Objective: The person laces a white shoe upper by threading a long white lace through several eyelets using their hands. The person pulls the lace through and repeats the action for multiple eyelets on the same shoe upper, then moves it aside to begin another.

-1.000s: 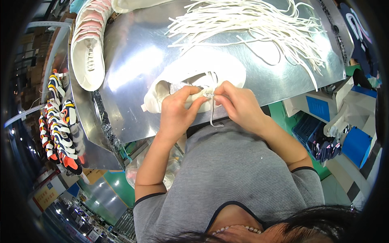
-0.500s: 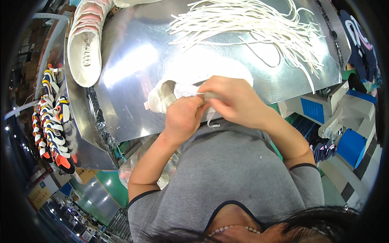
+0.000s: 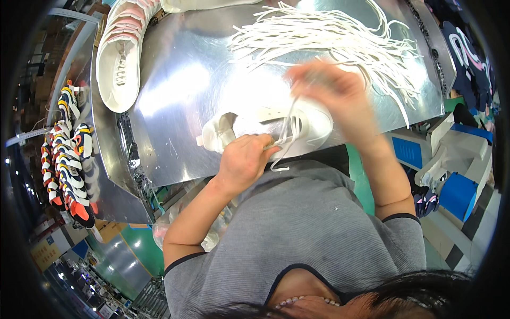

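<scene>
**White shoe (image 3: 313, 126) part-laced, collar-side eyelets (image 3: 269, 113) look bare**

Shoe lies on the metal tabletop (image 3: 164, 135) at the near edge, toe to the right, opening up. Left hand (image 3: 244, 159) pinches the near edge of the opening. Right hand (image 3: 334, 87) is raised over the toe end, motion-blurred; fingers look closed on 1 white lace (image 3: 290, 117) running up from the shoe, exact grip can't be told. Loose lace end hangs on the near side.

Done: lace crosses at the toe end. Left, judging from the far flap: holes toward the collar. Near-flap holes mostly behind the left hand, count unknown.

Also: lace pile (image 3: 329, 45) at the far side; nested shoes (image 3: 119, 74) at left, front 1 with crossed lacing.
</scene>
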Action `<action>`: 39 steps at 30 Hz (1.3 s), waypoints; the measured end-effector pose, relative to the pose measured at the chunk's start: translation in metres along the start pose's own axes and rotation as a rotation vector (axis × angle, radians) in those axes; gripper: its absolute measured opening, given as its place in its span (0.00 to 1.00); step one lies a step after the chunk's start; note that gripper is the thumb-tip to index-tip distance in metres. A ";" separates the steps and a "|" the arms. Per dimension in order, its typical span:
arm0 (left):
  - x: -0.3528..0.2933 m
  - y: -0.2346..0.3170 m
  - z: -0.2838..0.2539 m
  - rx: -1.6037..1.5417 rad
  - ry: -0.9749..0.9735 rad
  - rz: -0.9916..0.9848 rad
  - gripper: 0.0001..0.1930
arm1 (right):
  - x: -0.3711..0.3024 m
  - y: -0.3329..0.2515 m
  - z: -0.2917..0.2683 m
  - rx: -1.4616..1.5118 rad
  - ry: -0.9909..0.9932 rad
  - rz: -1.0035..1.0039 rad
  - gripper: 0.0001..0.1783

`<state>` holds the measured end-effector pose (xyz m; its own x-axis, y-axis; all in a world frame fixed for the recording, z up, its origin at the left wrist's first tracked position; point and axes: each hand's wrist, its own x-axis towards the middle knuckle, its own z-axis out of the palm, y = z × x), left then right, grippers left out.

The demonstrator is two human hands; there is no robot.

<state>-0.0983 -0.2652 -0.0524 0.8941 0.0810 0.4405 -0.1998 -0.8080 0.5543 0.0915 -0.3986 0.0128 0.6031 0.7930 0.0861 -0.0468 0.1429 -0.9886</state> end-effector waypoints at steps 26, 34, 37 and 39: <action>0.013 0.009 0.008 -0.250 0.231 -0.720 0.24 | -0.037 0.026 0.019 -0.771 -0.185 0.086 0.06; 0.018 0.017 0.011 -0.202 0.183 -0.557 0.27 | -0.020 0.054 0.050 -1.047 -0.220 -0.169 0.12; 0.017 0.010 0.011 -0.421 0.248 -0.735 0.26 | -0.017 0.059 0.038 -0.953 -0.151 -0.187 0.11; 0.023 0.009 0.003 -0.625 0.293 -0.825 0.25 | -0.024 0.030 0.015 -0.867 -0.154 -0.095 0.10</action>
<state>-0.0782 -0.2725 -0.0388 0.7322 0.6689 -0.1286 0.1775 -0.0051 0.9841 0.0635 -0.4044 -0.0172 0.4568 0.8805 0.1269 0.6559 -0.2369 -0.7167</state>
